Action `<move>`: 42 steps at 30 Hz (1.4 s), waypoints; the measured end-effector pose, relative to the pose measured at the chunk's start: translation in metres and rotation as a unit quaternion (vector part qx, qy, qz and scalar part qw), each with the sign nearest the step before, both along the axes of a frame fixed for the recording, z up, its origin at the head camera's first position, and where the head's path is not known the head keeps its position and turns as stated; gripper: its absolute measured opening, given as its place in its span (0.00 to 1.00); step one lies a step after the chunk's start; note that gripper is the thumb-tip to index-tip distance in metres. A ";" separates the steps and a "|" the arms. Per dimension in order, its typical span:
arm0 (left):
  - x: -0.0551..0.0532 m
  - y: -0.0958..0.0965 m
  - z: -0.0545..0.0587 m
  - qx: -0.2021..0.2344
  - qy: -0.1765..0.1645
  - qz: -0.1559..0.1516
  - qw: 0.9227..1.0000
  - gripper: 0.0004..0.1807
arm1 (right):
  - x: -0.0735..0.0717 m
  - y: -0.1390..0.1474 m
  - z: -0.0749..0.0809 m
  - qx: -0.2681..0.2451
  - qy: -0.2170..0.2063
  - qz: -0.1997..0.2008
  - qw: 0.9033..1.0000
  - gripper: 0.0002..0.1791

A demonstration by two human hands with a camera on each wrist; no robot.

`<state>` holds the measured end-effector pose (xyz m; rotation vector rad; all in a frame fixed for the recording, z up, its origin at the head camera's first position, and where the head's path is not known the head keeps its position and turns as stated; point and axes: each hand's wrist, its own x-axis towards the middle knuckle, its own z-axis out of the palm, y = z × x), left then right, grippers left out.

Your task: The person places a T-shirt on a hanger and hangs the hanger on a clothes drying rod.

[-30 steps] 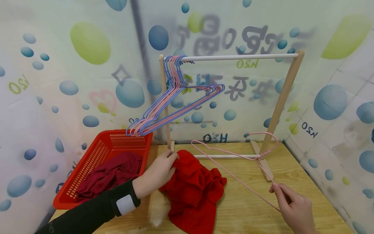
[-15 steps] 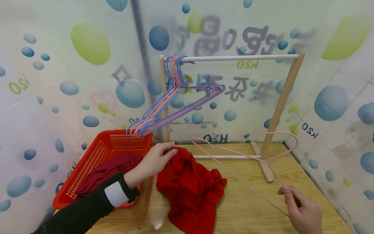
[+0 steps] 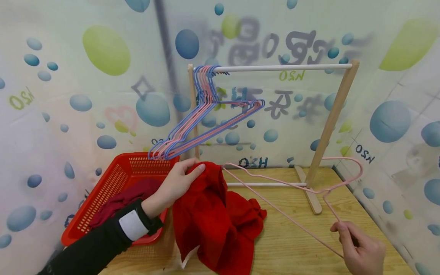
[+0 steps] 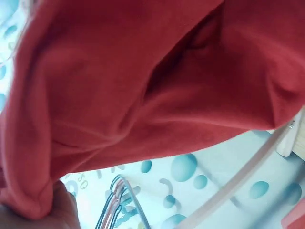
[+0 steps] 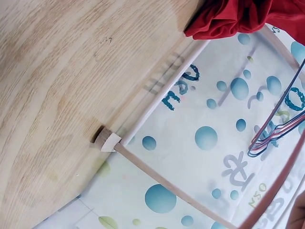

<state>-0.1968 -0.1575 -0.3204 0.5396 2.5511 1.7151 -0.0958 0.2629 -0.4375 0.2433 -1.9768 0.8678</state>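
Bunched on the table, a red garment (image 3: 206, 214) has its upper edge lifted by my left hand (image 3: 173, 185). The thumb lies over the cloth, pinching it. Folds of the same cloth (image 4: 143, 81) fill most of the left wrist view. At the right, my right hand (image 3: 362, 246) grips one side of a pink clothes hanger (image 3: 285, 215). The hanger's hook points to the right and its far end reaches the garment's top edge. Whether the two touch cannot be told. In the right wrist view only a sliver of hand shows at the lower right.
A red plastic basket (image 3: 82, 206) with a dark red cloth (image 3: 130, 198) inside stands at the left. Behind, a wooden rack with a white rail (image 3: 282, 68) carries several blue and pink hangers (image 3: 206, 110) at its left end. The wooden table (image 3: 285, 244) ends before a patterned backdrop.
My left hand has raised the garment's edge and drawn it slightly left, so the cloth hangs more spread. My right hand has shifted right, turning the hanger's hook rightward.
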 end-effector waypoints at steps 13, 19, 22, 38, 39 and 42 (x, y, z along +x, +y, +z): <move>0.003 -0.004 -0.001 -0.003 0.060 0.064 0.996 0.13 | 0.005 -0.002 -0.004 0.004 0.027 0.015 1.000 0.13; 0.004 -0.004 0.000 0.020 0.053 0.056 0.997 0.14 | 0.008 -0.005 -0.002 0.009 0.005 0.013 1.000 0.12; 0.006 -0.004 -0.001 0.026 0.062 0.047 0.997 0.13 | 0.007 -0.005 -0.002 0.010 0.011 0.016 1.000 0.12; 0.017 -0.001 -0.006 -0.018 0.205 0.024 0.978 0.09 | 0.005 -0.011 -0.002 0.017 0.031 0.052 0.998 0.13; 0.017 -0.002 -0.006 -0.022 0.206 0.022 0.978 0.09 | 0.004 -0.011 -0.003 0.016 0.034 0.055 0.998 0.13; 0.017 -0.004 -0.006 -0.030 0.209 0.012 0.977 0.09 | 0.004 -0.012 -0.003 0.015 0.040 0.060 0.997 0.13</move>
